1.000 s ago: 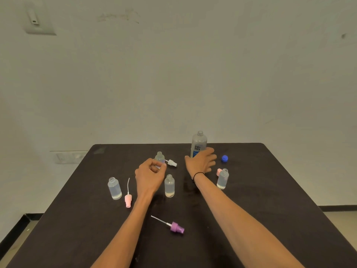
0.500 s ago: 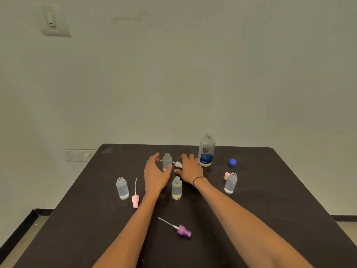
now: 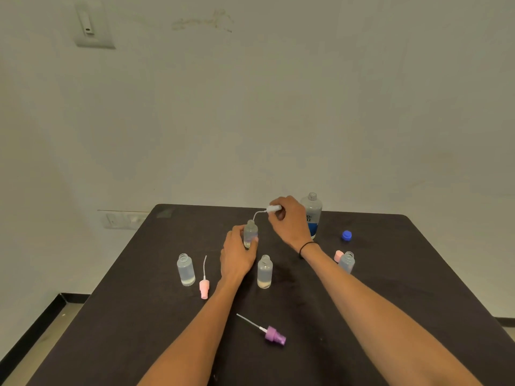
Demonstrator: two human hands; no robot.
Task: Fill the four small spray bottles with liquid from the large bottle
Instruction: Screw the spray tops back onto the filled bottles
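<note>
Since half a second ago: right hand (image 3: 289, 221) has left the table and lifted the white spray head (image 3: 274, 208), while the left hand (image 3: 238, 254) has closed round the far small bottle (image 3: 250, 234).
Right grip: fingers curled and pinching the white spray head, its dip tube (image 3: 257, 214) curving down toward the bottle's open neck; whether the tip is already inside cannot be told.
Left grip: thumb and fingers wrapped round the far small bottle, holding it upright on the table (image 3: 390, 316).
Large bottle (image 3: 312, 215): uncapped and upright just behind the right hand, partly hidden by it; its blue cap (image 3: 346, 235) lies well to the right.
Other small bottles: left bottle (image 3: 186, 270), middle bottle (image 3: 264, 271) and right bottle (image 3: 347, 261) all stand open, each with what looks like only a little liquid at the bottom.
Loose heads: pink spray head (image 3: 204, 286) beside the left bottle, purple spray head (image 3: 274, 335) nearer the person, a second pink head (image 3: 338, 255) touching or just behind the right bottle.
Risk, tube: the thin tube is bent, so it could miss the narrow neck and catch on the rim.
Risk, knock: the right wrist works close to the open large bottle; a backward sweep could tip it and spill.
Risk, order: if the held bottle is as low as the others appear, capping now would probably seal it underfilled.
</note>
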